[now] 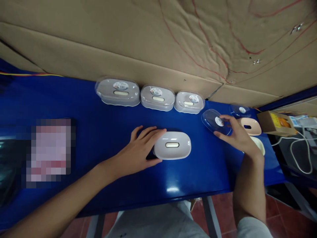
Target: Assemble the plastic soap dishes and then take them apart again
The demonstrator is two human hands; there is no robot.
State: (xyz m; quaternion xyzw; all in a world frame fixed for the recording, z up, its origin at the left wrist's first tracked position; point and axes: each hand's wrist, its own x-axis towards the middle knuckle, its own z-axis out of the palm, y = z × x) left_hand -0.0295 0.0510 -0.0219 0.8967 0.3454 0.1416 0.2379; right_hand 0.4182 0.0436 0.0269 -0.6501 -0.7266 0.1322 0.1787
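Observation:
A white oval container [162,152] with a slot-like oval piece in its top sits on the blue table. My left hand [146,143] is closed around its left end, thumb at the near side and fingers at the far side. To the right, my right hand [232,132] pinches the edge of a clear plastic cover [210,119] with a round label. That cover is tilted and apart from the white container. Behind my right hand lie a peach oval lid [255,127] and a pale cream piece [259,145], partly hidden by my wrist.
Three covered white containers [157,97] stand in a row along the cardboard wall [111,56]. Another clear cover [239,110] lies at the back right. A small cardboard box [273,124] and cables [300,140] are farther right. A blurred-out pinkish item [51,148] is at left.

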